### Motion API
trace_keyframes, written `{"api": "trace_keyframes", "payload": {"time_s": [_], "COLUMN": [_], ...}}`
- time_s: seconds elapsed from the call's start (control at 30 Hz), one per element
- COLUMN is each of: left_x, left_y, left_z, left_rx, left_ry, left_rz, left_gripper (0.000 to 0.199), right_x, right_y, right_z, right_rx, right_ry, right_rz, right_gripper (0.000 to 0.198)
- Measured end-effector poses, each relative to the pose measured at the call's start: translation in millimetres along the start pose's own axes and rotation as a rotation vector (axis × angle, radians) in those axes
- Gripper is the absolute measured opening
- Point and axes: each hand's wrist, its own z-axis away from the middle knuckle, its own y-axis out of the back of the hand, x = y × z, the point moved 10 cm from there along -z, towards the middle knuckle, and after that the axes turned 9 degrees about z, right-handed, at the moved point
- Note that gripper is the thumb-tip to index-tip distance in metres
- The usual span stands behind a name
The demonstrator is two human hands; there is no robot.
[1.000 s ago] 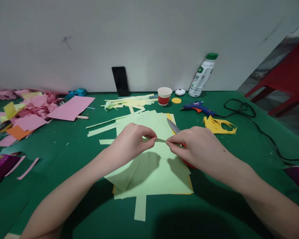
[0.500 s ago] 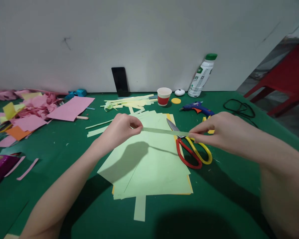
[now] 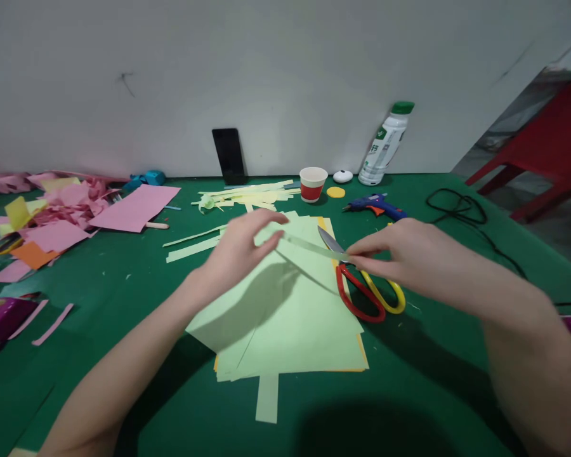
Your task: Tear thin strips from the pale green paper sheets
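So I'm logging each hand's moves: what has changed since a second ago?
The hands have drawn apart: the left hand went left and the right hand right, baring more of the green strip between them. The left hand has opened its pinch; whether its thumb still touches the strip is unclear. The right hand still pinches it. The scissors, cup and bottle stayed put.

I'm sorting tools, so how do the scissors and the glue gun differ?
The scissors have red and yellow handles; the glue gun is mostly blue with an orange trigger. The scissors lie partly on the light green paper; the glue gun lies on the tabletop, farther back. Neither appears held.
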Motion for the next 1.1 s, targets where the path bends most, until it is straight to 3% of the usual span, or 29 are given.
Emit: {"api": "trace_keyframes", "payload": {"time_s": [0.1,0.2,0.53,0.7,0.87,1.1], "left_x": [26,33,32,37,25,-10], "left_y": [-29,-41,-38,-35,-32,-14], "left_z": [9,14,18,19,17,3], "left_rx": [-0.116,-0.145,-0.113,-0.054,-0.044,0.014], "left_ry": [-0.113,-0.161,-0.122,-0.173,-0.092,0.109], "left_rz": [0.140,0.167,0.102,0.074,0.020,-0.034], "left_gripper": [0.020,0.016,0.017,0.013,0.013,0.014], "right_x": [-25,-38,-43,-41,-38,-18], "right_y": [-9,-8,-17,-20,-20,-5], "right_z": [-4,-4,-7,-8,-7,-4], "right_rx": [-0.042,-0.015,-0.017,-0.010,-0.013,0.063], "right_ry": [0.047,0.051,0.024,-0.027,-0.036,-0.041], "right_rz": [0.030,0.057,0.132,0.157,0.201,0.216], "right_gripper": [0.025,0.026,0.029,0.027,0.027,0.030]}}
